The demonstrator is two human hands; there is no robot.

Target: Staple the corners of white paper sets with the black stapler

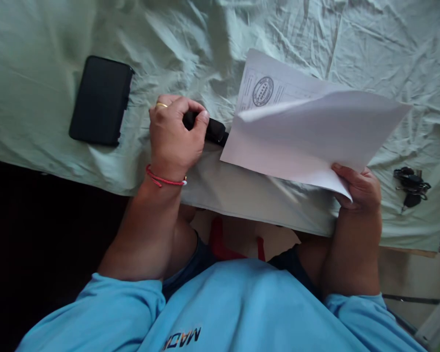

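Observation:
My left hand (178, 129), with a ring and a red string bracelet, is closed round a black elongated object (216, 131). The object's narrow end reaches the left edge of the white paper (300, 137); its kind is not clear, as my fingers and the paper hide parts of it. My right hand (361, 188) pinches the paper's lower right edge, thumb on top. The paper is bent and raised above the cloth. A printed part with a round dark stamp mark (263, 91) shows at its upper left.
A black flat case (100, 100) lies on the table to the left of my left hand. A bunch of keys (411, 186) rests at the right. The wrinkled pale green tablecloth (190, 44) covers the table, and its front edge runs just before my lap.

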